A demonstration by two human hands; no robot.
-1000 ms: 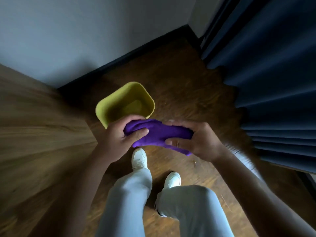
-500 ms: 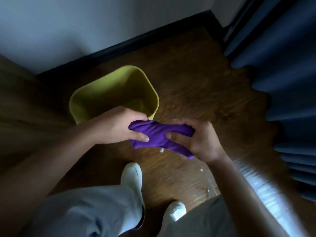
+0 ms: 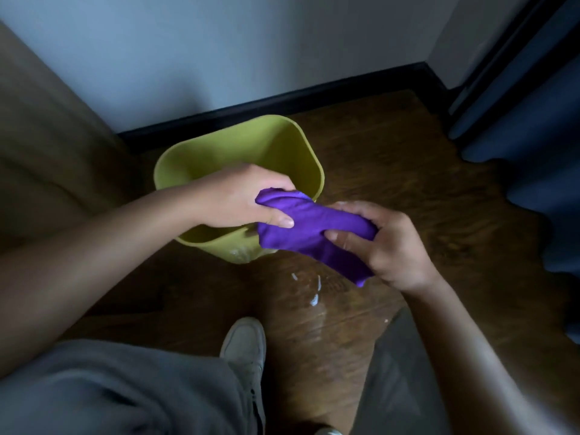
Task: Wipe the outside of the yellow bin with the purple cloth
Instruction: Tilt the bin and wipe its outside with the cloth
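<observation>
I'm looking down from the head camera and both hands are working the purple cloth (image 3: 309, 229) right now. The left hand (image 3: 241, 199) is gripping the cloth's left end, thumb lying across the front of the fabric and fingers curling over the top of it. The right hand (image 3: 381, 243) is gripping the right end, fingers wrapping over the bunched fabric and thumb pressing in from below, with a tail of cloth hanging down past the palm. So both sets of fingers are clamping on the cloth, which is stretching between them as a crumpled roll.

The yellow bin (image 3: 273, 142) is standing upright on the wooden floor (image 3: 392, 158), open top facing me, just below and behind the hands. The left hand is hovering over the bin's opening; the cloth is crossing in front of the near right corner of the rim. Whether the cloth is actually touching the bin's outer wall, I cannot tell. There are pale smudges showing on the bin's near wall under the cloth.

The bin is sitting near the dark baseboard (image 3: 282, 102) of a pale wall. A blue curtain (image 3: 533, 152) is hanging at the right. A few white flecks (image 3: 314, 300) are lying on the floor in front of the bin, and a white shoe (image 3: 244, 346) is planted below them, beside grey trouser legs.
</observation>
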